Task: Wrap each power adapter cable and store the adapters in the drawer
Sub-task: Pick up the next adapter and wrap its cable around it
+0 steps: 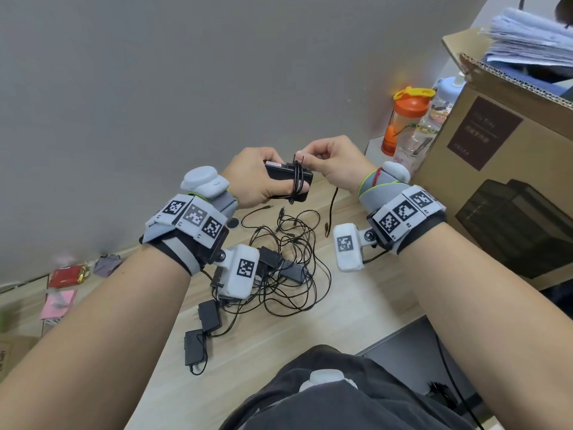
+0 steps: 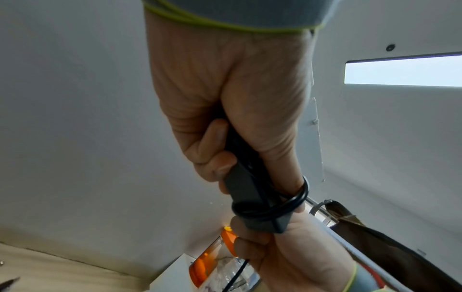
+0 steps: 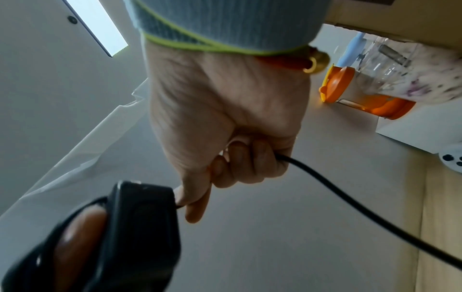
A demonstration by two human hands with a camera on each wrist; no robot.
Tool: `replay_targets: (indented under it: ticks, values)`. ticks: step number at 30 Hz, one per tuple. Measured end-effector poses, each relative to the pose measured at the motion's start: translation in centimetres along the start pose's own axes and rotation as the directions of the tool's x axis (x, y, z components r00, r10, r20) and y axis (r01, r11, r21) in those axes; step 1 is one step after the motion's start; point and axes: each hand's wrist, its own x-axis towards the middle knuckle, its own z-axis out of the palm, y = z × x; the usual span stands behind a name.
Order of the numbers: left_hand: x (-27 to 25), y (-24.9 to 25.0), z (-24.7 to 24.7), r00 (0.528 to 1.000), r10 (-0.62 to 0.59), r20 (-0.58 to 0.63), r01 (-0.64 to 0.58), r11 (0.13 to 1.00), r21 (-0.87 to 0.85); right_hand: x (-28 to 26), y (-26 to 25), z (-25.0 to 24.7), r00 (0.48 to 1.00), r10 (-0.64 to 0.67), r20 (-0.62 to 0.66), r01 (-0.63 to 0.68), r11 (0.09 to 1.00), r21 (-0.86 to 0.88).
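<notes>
Head view first: the pale wood-grain desk (image 1: 356,308) carries a printed corrugated cardboard box (image 1: 496,156) at its right edge, with a clear orange-lidded bottle (image 1: 403,119) just behind it in the far right corner. Mid-desk lies a loose tangle of thin black cables (image 1: 291,268) joined to several flat, matte black adapters (image 1: 209,315). Above that heap, my left hand (image 1: 251,178) grips one rectangular black adapter (image 1: 279,176), thumb pressing glossy cable loops (image 1: 297,178) wound round its middle. My right hand (image 1: 335,162) pinches the same cable just beside the brick, its free end (image 1: 331,209) dangling towards the desk.
</notes>
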Motion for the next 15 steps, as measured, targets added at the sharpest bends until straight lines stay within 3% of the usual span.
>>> replay_targets:
  ticks: [3, 8, 15]
  values:
    - [-0.1, 0.5, 0.1, 0.999, 0.02, -0.04, -0.026, 0.988, -0.15, -0.4, 0.3, 0.6, 0.998, 0.06, 0.004, -0.06, 0.998, -0.001]
    - [0.4, 1.1, -0.4, 0.974, -0.035, -0.222, -0.037, 0.949, -0.313, -1.7, -0.3, 1.7, 0.993, 0.08, 0.09, -0.07, 0.992, -0.105]
    - [0.8, 0.0, -1.3, 0.954, -0.104, -0.28, 0.041, 0.973, -0.225, -2.1, -1.2, 2.5, 0.988, 0.027, 0.154, 0.004, 0.98, -0.2]
